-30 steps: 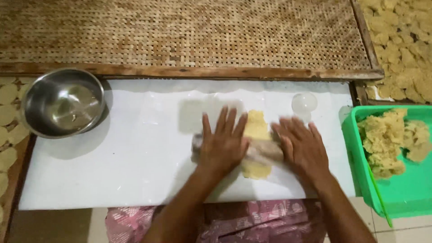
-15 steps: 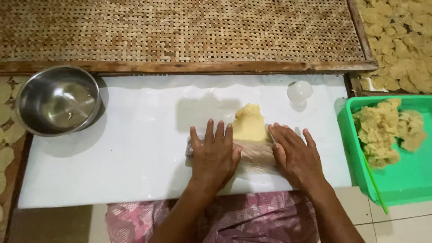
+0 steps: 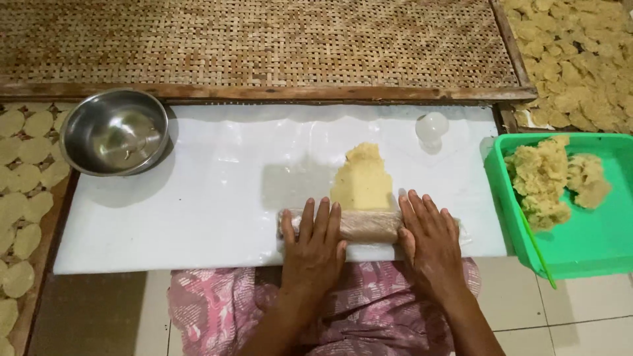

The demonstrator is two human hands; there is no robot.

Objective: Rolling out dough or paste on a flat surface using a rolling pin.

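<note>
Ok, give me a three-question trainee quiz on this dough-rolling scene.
1. True or false: both hands press on the rolling pin.
2. Which container holds the crumbly dough? A: steel bowl; B: green tub; C: woven tray.
3. Fill in: the flattened dough lies on the ____ sheet.

Key: 1 true, left hand and right hand lie flat on it; 2 B; 3 white.
</note>
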